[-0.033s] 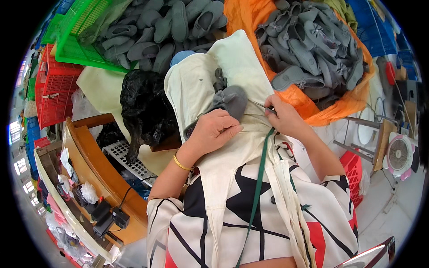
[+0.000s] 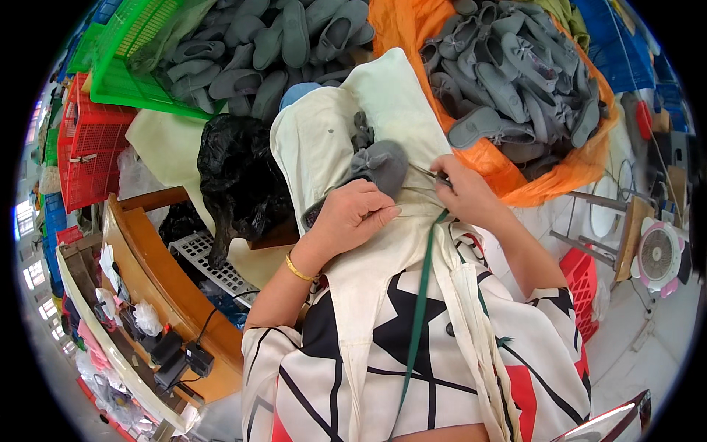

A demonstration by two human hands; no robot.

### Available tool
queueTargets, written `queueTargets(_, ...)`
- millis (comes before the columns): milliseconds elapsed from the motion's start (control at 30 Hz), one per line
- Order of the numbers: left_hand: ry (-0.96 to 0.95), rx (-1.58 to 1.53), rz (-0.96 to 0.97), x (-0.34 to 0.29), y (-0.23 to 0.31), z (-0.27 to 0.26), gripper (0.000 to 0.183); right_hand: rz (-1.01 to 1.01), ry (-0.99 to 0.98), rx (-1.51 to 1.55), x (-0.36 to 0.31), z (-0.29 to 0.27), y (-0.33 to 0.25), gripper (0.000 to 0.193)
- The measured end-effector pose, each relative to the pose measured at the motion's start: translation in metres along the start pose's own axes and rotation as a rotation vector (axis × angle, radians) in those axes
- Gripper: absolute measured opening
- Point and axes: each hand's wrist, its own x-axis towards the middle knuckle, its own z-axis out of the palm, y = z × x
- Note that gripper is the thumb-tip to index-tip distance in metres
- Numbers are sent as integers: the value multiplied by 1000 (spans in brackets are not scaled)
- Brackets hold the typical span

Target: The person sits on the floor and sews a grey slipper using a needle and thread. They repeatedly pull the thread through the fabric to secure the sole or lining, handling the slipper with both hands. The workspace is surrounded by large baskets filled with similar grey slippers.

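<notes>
A grey slipper (image 2: 386,166) with a bow on its upper lies over the cream apron (image 2: 401,81) on my lap. My left hand (image 2: 352,215) is closed on the slipper's near side, its thumb and forefinger pressed together. To the right of the toe, my right hand (image 2: 465,193) pinches a small dark item (image 2: 442,177), too small to name. A thin dark line, perhaps thread, runs between the slipper and those fingers. Small dark grey pieces, possibly loose bows (image 2: 362,132), rest on the apron just beyond the slipper.
Many grey slippers fill a green crate (image 2: 110,74) at far left and an orange sack (image 2: 545,193) at far right. A black plastic bag (image 2: 239,177) lies left of my lap. Beside it stands a wooden drawer unit (image 2: 169,295). A small fan (image 2: 658,253) is at right.
My right hand has shifted very slightly left. The green strap over the apron has swung a little left. My left hand and the slipper stay put.
</notes>
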Motion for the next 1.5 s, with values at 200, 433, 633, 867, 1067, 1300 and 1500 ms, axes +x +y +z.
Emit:
queueTargets(200, -8, 44, -17, 5, 2, -4, 9, -313, 155, -104, 26, 23, -19, 33)
queueTargets(433, -1, 20, 3, 5, -1, -1, 9, -427, 216, -236, 44, 31, -25, 21)
queueTargets(633, -10, -11, 18, 7, -2, -1, 10, -446, 226, -249, 50, 33, -25, 19)
queueTargets(867, 10, -57, -23, 6, -1, -1, 10, -431, 206, -250, 52, 38, -22, 18)
queueTargets(1067, 184, -560, -406, -1, -12, 0, 19, -491, 152, -196, 39, 13, -42, 26)
queueTargets(1300, 104, -786, -476, -1, -14, 2, 24, -190, -40, 795, 45, 24, -69, 14)
queueTargets(1500, 298, -501, -584, -4, -21, 5, 21, 39, -227, 1460, 59, 26, -64, 16)
